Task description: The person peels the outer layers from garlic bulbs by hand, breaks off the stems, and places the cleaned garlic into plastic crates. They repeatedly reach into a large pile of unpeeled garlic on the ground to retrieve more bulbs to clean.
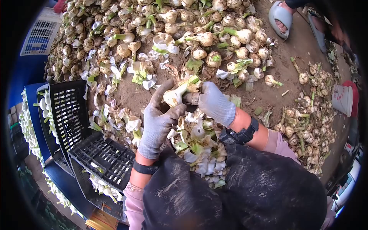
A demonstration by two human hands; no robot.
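A garlic bulb (173, 98) with a short cut green stem is held up in front of my knees. My left hand (158, 122), in a dirty grey-white glove, closes its fingers around the bulb's round end. On the other side, my right hand (215, 104), gloved as well, pinches at the stem end, where brown outer skin hangs loose. What exactly the right fingertips grip is partly hidden. Below both hands, a heap of peeled-off garlic skins (199, 145) lies between my legs.
A large pile of unpeeled garlic (188, 16) spreads ahead, with another pile (306, 134) to the right. Black slotted crates (69, 115) with peeled bulbs stand at left. A bucket (342, 99) is at far right. Another person's sandalled foot (280, 21) is at upper right.
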